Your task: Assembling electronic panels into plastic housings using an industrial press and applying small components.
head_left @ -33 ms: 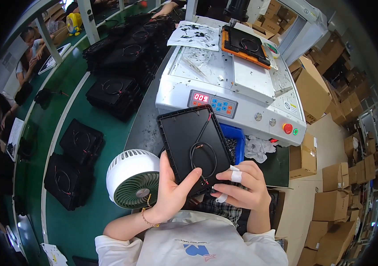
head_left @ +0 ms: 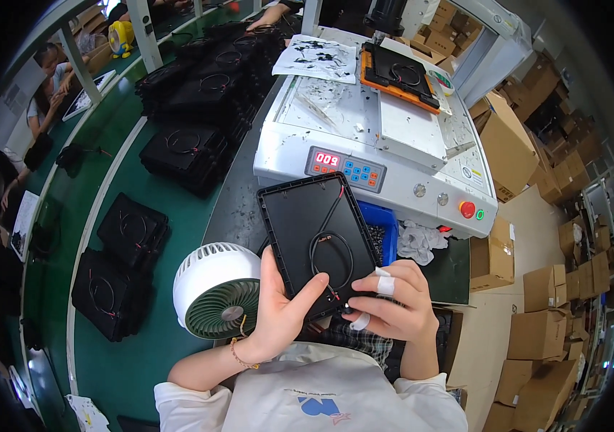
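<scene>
My left hand (head_left: 283, 306) grips a black rectangular plastic panel (head_left: 298, 216) by its lower left part, thumb lying across the face. The panel is tilted, with a raised ribbed rim and a coiled black cable (head_left: 313, 261) whose red-tipped ends show. At the panel's lower right corner is my right hand (head_left: 400, 302), with white tape on two fingers. Its thumb and fingers are pinched together at the edge; a tiny shiny thing shows at the fingertips, too small to name. A similar black panel (head_left: 402, 70) lies in an orange fixture (head_left: 393, 97) on the white machine (head_left: 307, 144).
A white fan (head_left: 213, 277) stands left of my hands. Stacked black panels (head_left: 184, 151) with cables cover the green bench (head_left: 141, 367). Behind my right hand are a blue bin (head_left: 387, 237) of small dark parts and crumpled white cloth (head_left: 422, 241). Cardboard boxes (head_left: 537, 324) line the right; other people sit at left.
The panel and both hands have shifted very slightly; the grips stay the same.
</scene>
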`<action>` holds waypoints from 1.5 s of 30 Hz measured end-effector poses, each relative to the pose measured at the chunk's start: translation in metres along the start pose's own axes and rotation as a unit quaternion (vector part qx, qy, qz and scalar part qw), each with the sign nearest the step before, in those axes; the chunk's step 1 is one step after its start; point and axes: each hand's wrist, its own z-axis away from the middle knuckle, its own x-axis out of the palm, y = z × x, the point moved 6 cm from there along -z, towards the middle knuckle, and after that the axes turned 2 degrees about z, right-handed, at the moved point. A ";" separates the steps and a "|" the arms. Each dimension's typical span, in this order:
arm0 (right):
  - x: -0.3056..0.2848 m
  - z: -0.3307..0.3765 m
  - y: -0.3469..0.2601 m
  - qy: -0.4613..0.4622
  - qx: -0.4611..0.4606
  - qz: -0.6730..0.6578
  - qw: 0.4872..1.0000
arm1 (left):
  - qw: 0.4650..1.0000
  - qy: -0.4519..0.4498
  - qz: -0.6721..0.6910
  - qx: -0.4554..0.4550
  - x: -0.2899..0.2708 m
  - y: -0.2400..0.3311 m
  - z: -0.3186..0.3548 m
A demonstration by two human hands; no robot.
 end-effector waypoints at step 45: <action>-0.194 0.063 0.105 -0.106 0.508 0.263 0.813 | 0.700 -0.044 -0.697 0.147 0.147 0.045 -0.256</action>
